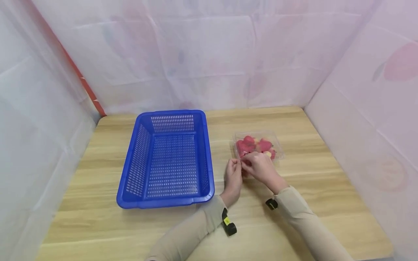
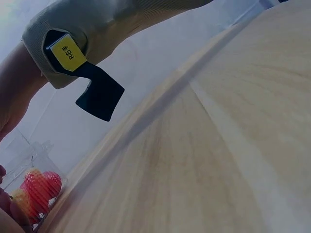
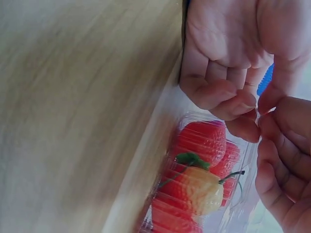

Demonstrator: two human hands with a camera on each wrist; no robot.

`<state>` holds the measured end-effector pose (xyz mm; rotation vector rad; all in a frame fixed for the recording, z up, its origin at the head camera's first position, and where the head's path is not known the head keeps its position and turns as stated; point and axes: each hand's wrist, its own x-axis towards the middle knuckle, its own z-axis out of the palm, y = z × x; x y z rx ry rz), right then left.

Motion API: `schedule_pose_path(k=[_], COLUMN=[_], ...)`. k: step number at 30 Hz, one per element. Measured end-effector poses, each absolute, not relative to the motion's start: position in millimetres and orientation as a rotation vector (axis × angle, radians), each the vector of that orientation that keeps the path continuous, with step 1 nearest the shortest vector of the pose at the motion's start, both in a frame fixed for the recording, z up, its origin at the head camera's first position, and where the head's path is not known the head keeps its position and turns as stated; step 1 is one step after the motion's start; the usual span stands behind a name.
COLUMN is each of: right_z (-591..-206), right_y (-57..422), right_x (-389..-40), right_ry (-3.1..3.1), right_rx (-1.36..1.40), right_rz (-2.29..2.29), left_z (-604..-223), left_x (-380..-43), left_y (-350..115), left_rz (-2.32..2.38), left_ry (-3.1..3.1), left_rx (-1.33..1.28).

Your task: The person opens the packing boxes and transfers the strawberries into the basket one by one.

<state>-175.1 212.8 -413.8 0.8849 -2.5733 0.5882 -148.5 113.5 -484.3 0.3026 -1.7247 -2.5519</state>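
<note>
A clear plastic clamshell box (image 1: 277, 141) stands on the table with red strawberries (image 1: 263, 145) inside. One pale yellow and red strawberry (image 3: 201, 189) with a green stem shows through its wall in the right wrist view. My left hand (image 1: 233, 179) is at the box's near left corner, thumb and fingertips pinching its edge. Coming in from the right, my right hand (image 1: 261, 167) pinches the same edge, its fingertips right against the left hand's. The fingers hide the pinched bit of plastic. In the left wrist view, strawberries (image 2: 40, 189) show low at the left.
A large blue plastic basket (image 1: 209, 181) with slotted sides stands left of the hands, close to the left forearm. The wooden table (image 1: 303, 203) meets white patterned sheeting (image 1: 209, 61) at the back and sides. Black straps (image 1: 229, 228) hang from both wrists.
</note>
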Motion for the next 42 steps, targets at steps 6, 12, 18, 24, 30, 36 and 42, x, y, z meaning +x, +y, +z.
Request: schedule_pose_path(k=[6,12,18,24,30,36,42], right_z=[-412.2,-414.8,-411.4,-409.0,-411.3,-414.2,-413.3], right_y=[213.3,215.3,217.0,214.2,215.1,214.8,215.0], right_x=[-177.7,-179.9,-180.8,-178.0,-170.3,-170.9,-172.2], right_ry=[-2.495,-2.469,-2.452,-2.499,-2.460,-2.370,-2.326], right_rx=[0.943,1.040,1.055,1.021,0.986,1.043,1.073], right_rz=[0.590,0.591,0.610,0.588,0.556,0.509,0.544], left_z=[-480.8,-483.2,-480.7,-476.7,-474.1,-473.8,-471.8], left_x=[-151.3,-149.7,-149.7,-149.0,-143.9,-142.4,-142.5], left_y=[113.3,112.1,114.4,110.9,109.2,108.8,109.8], left_rz=[-2.520,-2.508,-2.520,-2.519,-2.529,-2.509,-2.505], left_ry=[-1.716,-1.670,-1.629,-1.667,-1.735,-1.741,-1.738], left_rx=[0.284,0.242,0.202,0.260,0.285,0.295,0.330])
